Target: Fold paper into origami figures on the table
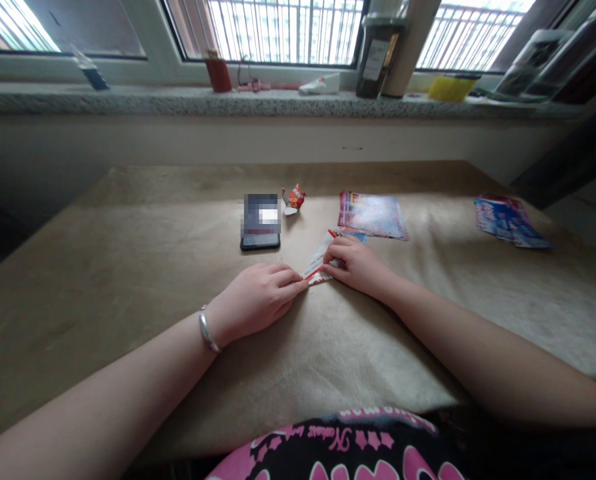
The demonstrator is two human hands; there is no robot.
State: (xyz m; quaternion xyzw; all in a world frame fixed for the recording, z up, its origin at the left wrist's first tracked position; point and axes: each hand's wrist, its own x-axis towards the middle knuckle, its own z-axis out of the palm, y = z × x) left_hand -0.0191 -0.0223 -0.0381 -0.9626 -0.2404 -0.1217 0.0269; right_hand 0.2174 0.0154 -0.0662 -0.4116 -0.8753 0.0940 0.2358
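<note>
A partly folded sheet of printed paper (320,257), white with red edges and a blue patch at the far side, lies on the table between my hands. My left hand (258,297), with a silver bracelet at the wrist, has its fingers pressed together on the paper's left corner. Bent fingers of my right hand (355,263) grip and press the paper's right part, hiding much of it. Just beyond the paper stands a small red folded-paper figure (295,198). A black phone (261,243), its screen blurred, lies to the left of that figure.
A stack of printed sheets (375,215) lies beyond my right hand. More blue and red sheets (511,221) are fanned out at the table's right. Along the windowsill (158,102) stand a red container (219,73), a dark lidded jar (378,60) and a yellow item (451,87).
</note>
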